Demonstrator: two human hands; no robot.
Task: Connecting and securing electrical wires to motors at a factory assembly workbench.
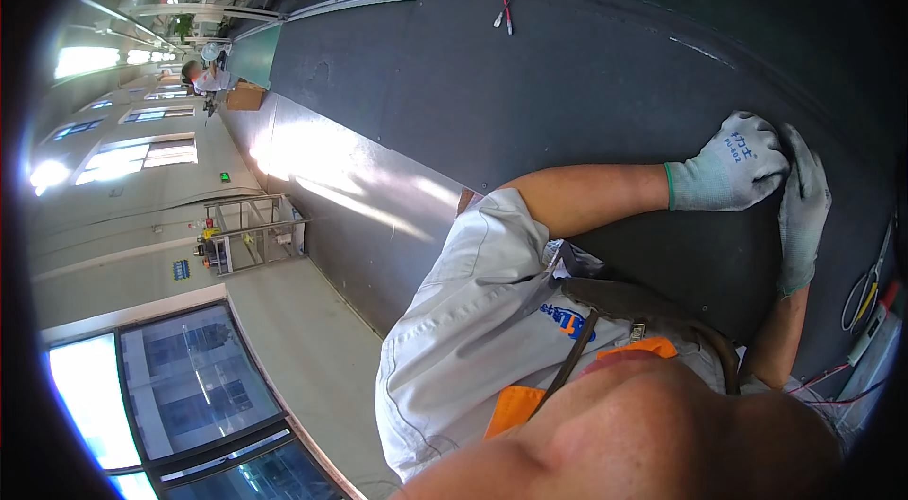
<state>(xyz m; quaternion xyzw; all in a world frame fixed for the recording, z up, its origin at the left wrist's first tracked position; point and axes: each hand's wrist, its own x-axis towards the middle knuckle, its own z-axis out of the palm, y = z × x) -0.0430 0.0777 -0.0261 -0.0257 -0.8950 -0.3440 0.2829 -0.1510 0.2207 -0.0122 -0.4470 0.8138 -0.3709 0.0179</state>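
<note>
My left hand (pixel 741 165) is in a white knit glove with a green cuff and grey-coated fingers. Its fingers are curled in, over the dark worktop (pixel 454 93). Against its fingertips lies my right hand (pixel 803 207), gloved the same way, its fingers held close together and bent toward the left hand. The two hands touch at the fingers. Whatever lies between them, if anything, is hidden.
Red and black leads (pixel 504 3) with metal ends hang onto the far side of the worktop. Pliers or scissors with yellow handles (pixel 864 297) lie at the right, by several wires. Far left are a cardboard box (pixel 246 97), a seated person (pixel 210 76) and a metal rack (pixel 251 233).
</note>
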